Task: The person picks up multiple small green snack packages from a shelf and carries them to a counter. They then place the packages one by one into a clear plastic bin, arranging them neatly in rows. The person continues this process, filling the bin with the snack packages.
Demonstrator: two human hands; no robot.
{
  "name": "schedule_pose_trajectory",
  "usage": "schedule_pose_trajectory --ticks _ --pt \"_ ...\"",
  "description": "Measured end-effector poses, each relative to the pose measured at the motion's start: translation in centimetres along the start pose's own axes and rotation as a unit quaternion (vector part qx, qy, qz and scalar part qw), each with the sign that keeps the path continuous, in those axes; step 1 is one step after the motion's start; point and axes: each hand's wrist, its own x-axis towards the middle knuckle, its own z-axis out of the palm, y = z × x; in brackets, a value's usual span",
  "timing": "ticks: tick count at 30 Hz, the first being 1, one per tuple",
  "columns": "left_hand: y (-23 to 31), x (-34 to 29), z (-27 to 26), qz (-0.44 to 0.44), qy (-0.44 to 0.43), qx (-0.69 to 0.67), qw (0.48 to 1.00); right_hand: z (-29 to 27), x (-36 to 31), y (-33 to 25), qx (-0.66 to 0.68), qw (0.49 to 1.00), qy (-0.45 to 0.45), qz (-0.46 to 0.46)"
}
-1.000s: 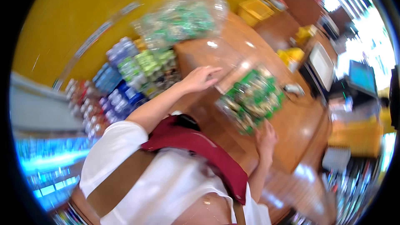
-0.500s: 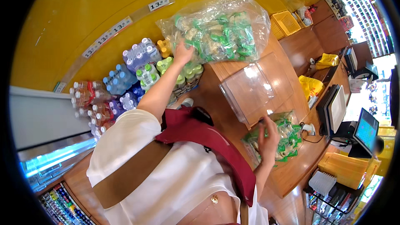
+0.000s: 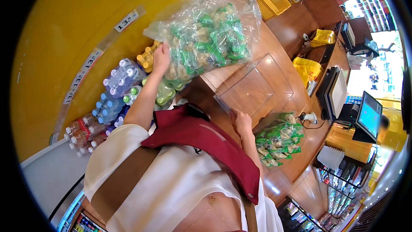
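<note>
My left hand (image 3: 162, 57) grips the edge of a big clear plastic bag (image 3: 206, 34) stuffed with small green-and-white snack packets and holds it up over the wooden counter (image 3: 279, 30). My right hand (image 3: 241, 121) rests on the near edge of an empty clear acrylic box (image 3: 253, 88) standing on that counter. A second clear box (image 3: 279, 139), filled with the same green packets, sits just right of my right hand.
Shrink-wrapped packs of bottled drinks (image 3: 116, 90) are stacked on the floor against a yellow wall. Yellow baskets (image 3: 274, 0) and yellow bags (image 3: 309, 66) lie on the counter's far side. Monitors (image 3: 369, 116) and a scanner (image 3: 308, 117) stand at the right.
My left hand has lifted the big bag slightly higher and nearer the empty box. My right hand has moved from the filled box to the empty box's edge.
</note>
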Motion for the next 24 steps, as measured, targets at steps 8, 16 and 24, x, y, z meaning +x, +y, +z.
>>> schedule_pose_trajectory --ticks 8,16,24 --pt "11.3 -5.6 -1.3 -0.084 -0.208 -0.502 0.835 -2.8 0.6 2.8 0.002 0.988 0.154 0.014" --pt "16.4 -7.0 7.4 -0.117 -0.252 -0.541 0.794 -1.9 3.1 8.5 -0.032 0.987 0.153 0.025" --pt "20.5 -10.1 2.3 -0.077 -0.27 -0.568 0.773 -8.8 -0.9 2.9 0.207 0.974 0.096 -0.009"
